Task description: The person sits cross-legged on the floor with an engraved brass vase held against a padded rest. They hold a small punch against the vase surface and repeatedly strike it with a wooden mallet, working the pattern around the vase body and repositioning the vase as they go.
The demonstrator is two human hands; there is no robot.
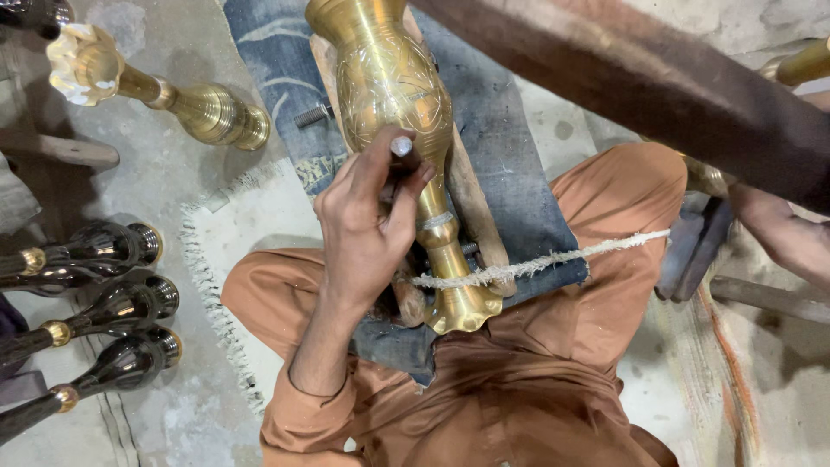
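Clenched around a short metal punch [402, 149], the left hand [367, 227] presses the tool's tip against the side of a brass vase [393, 86]; the fingers wrap the shaft and only its round grey top shows above them.

At the far left, three glossy black vases [117, 303] with gold bands lie side by side on the grey floor [138, 182], and above them a second brass piece with a scalloped mouth [147, 86] lies on its side.

Further right, the brass vase under the punch lies tilted across the person's lap on a folded blue denim cloth [510, 173]. Its wide body is polished gold and carries fine engraved leaf-and-scroll patterns; it narrows to a slim neck with a ring, then flares into a round foot pointing toward the person. A frayed white cord [536, 259] crosses the narrow part near the foot and runs off to the right over the orange trouser leg [605, 207]. A wooden block peeks out from under the vase.

At the right edge, the right hand [782, 233] sits beyond the knee, close to a dark flat tool [692, 246]; whether it grips anything cannot be told. No packages, labels or signs can be made out.
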